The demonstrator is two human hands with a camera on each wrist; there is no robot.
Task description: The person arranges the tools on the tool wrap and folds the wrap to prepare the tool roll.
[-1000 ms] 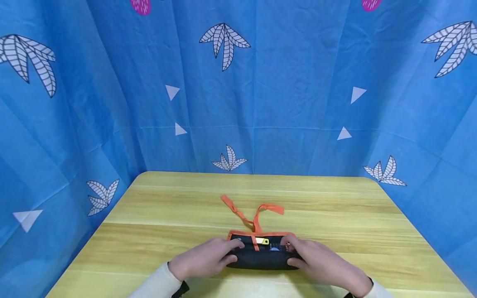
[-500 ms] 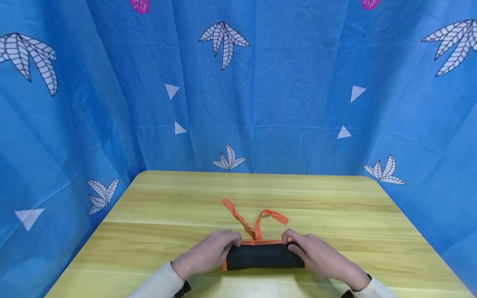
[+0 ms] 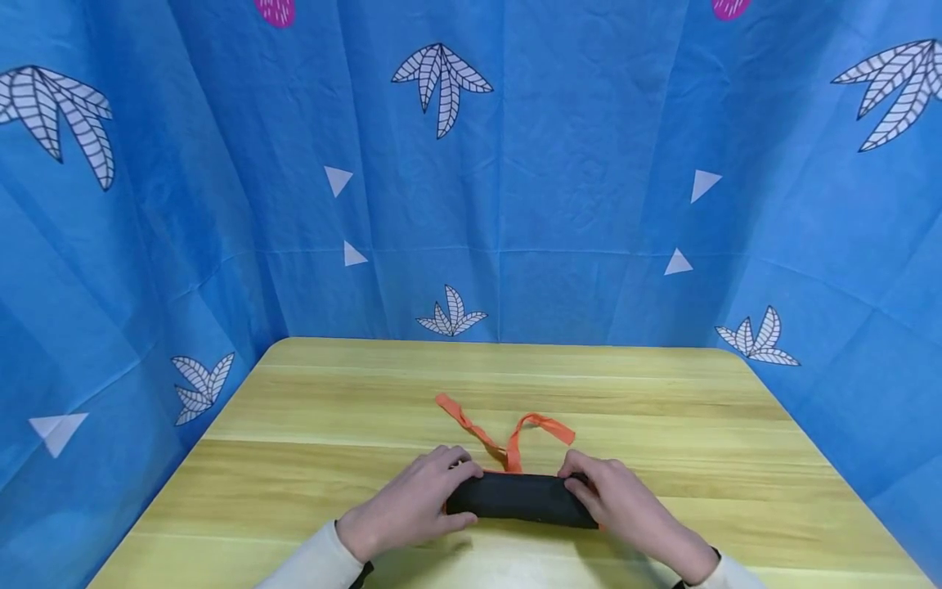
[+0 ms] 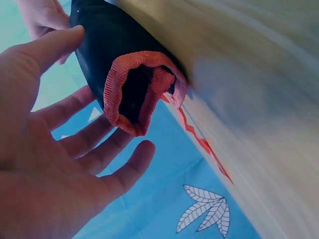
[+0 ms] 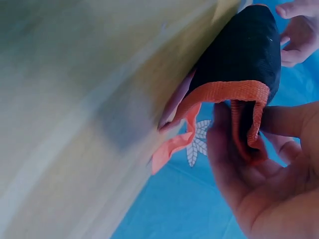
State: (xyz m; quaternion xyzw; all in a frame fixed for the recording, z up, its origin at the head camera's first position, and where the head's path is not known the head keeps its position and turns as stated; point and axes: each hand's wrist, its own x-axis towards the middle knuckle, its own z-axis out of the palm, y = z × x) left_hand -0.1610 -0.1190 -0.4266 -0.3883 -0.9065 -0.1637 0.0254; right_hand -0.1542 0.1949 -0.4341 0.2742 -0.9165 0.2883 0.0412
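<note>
A black tool roll with orange edging lies across the near middle of the table, partly rolled up. My left hand is at its left end, fingers over the far edge and thumb at the near side. In the left wrist view those fingers are spread loosely around the roll's open end, whose orange trim shows layered folds. The right hand pinches the other end; in the right wrist view its thumb and fingers hold the folded orange-trimmed layer. Whatever is inside the roll is hidden.
Two orange tie ribbons trail from the roll's far edge onto the wooden table. A blue curtain printed with leaves and triangles hangs behind and along both sides of the table.
The near part has been folded over, covering the pockets and the yellow-handled tool seen a second ago. My left fingers have spread from their earlier grip; the right hand keeps hold of its end.
</note>
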